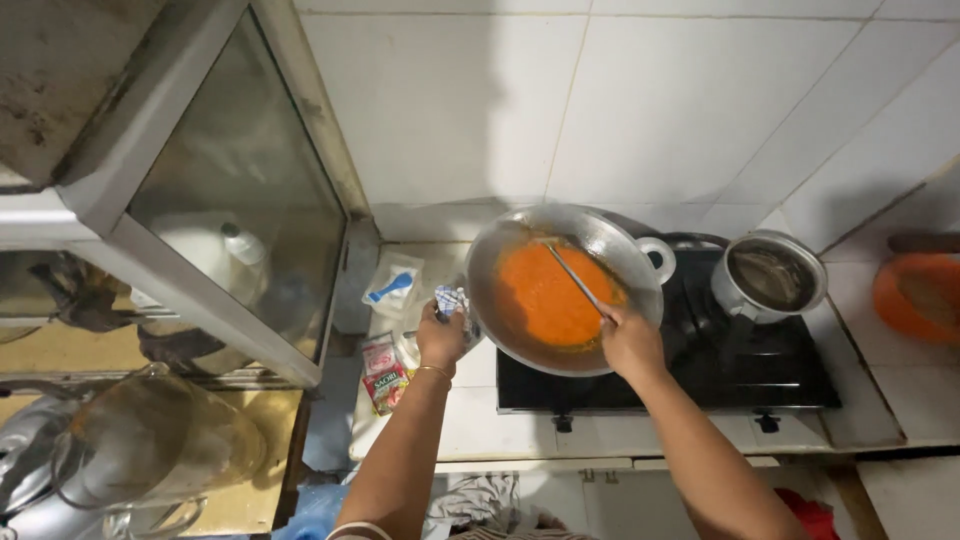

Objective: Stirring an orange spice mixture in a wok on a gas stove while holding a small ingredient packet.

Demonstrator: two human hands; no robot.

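A person stood at a tiled kitchen counter, seen from above, both bare hands at a wide metal pan [590,250] that sat on the left burner of a black gas stove [740,370]. The pan held a bright orange sauce [545,295] spread across its bottom.

The left hand [441,338], a thin bangle at its wrist, was clenched on a checked cloth [450,299] pressed against the pan's left rim, so the pan lay just to the right of that grip and touching it through the cloth.

The right hand [629,340] was closed around the near end of a long thin metal utensil [577,279]. The utensil slanted up and to the left from the fist, over the near rim, its far end out over the orange sauce; whether it touched the sauce could not be told. The hand itself hovered at the pan's lower right edge.

A smaller steel pot [770,278] sat on the right burner, apart from the pan. An orange bowl [915,295] rested on the counter at the far right. On the counter left of the stove lay a clear packet with a blue item [392,287] and a small red sachet [383,375]. A glass-fronted cabinet [240,210] filled the left of the frame.
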